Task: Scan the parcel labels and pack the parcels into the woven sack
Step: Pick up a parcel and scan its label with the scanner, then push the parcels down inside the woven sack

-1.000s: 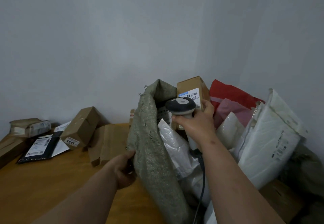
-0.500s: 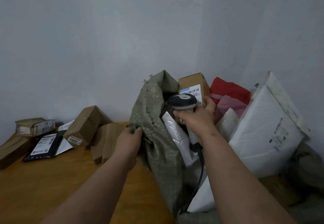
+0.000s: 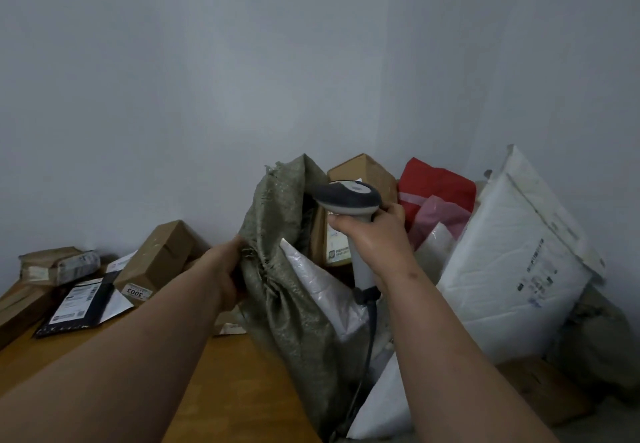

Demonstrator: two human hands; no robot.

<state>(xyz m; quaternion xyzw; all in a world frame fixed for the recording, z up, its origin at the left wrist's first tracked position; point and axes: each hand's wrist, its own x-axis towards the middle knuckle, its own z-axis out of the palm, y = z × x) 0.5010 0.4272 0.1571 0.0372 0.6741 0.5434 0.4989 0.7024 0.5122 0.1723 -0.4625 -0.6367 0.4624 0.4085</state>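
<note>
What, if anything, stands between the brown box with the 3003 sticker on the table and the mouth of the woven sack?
The left hand grips the woven sack edge on the side facing the brown box, so hand and forearm cross the direct path. A white bag already fills part of the sack's mouth.

sack [image 3: 294, 304] right of table [image 3: 221, 390] | parcels [image 3: 152, 262] left on table | mailer [image 3: 512, 269] right of sack

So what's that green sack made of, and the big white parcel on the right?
The woven sack looks like woven plastic strips: dull grey-green, with a coarse weave and a frayed edge where the left hand grips it. The white parcel looks like a padded plastic mailer: smooth, faintly quilted.
</note>
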